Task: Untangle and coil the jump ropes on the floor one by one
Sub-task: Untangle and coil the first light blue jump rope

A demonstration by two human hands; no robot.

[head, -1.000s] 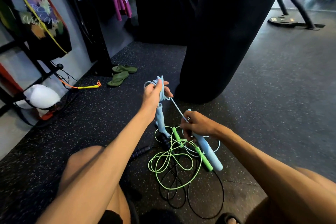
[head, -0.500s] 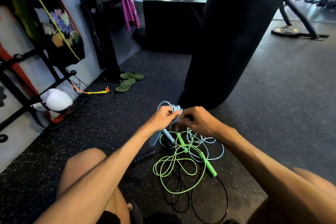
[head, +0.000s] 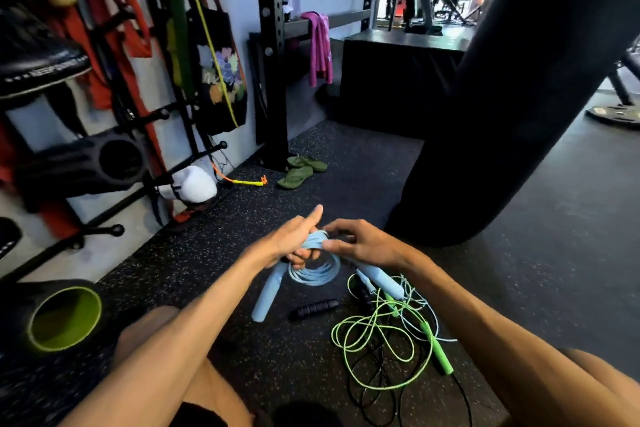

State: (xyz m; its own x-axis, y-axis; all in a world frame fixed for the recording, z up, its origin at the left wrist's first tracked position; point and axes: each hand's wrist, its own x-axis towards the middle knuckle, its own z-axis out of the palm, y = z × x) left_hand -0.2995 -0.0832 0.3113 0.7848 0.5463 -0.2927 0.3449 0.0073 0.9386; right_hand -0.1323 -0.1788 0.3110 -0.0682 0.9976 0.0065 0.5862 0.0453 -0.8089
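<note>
Step in hand: the blue jump rope (head: 313, 274) is being coiled. It is judged to be at the closing wrap, with the other ropes not yet started.
Left hand: the gathered top of the coil is being gripped by the curled fingers of the left hand (head: 291, 243), with the thumb raised clear.
Right hand: the cord at that same bundle is being pinched between thumb and fingertips of the right hand (head: 363, 244), with the remaining fingers spread.
Rope position: the loops are being hung just below the left fingers. One blue handle (head: 266, 296) is being dangled beneath them, and the second blue handle (head: 379, 279) is being trailed under the right palm.
Handling: the cord is being judged light, limp and smooth. The loops are likely to spring open if the grip is eased. The handles appear stiff and padded.
Hold point: the crossing at the fingertips is being favoured, where all the turns meet.
Remaining: the green jump rope (head: 377, 350) and the black handle (head: 313, 308) are being left tangled on the floor (head: 277, 357), below the right wrist.
</note>
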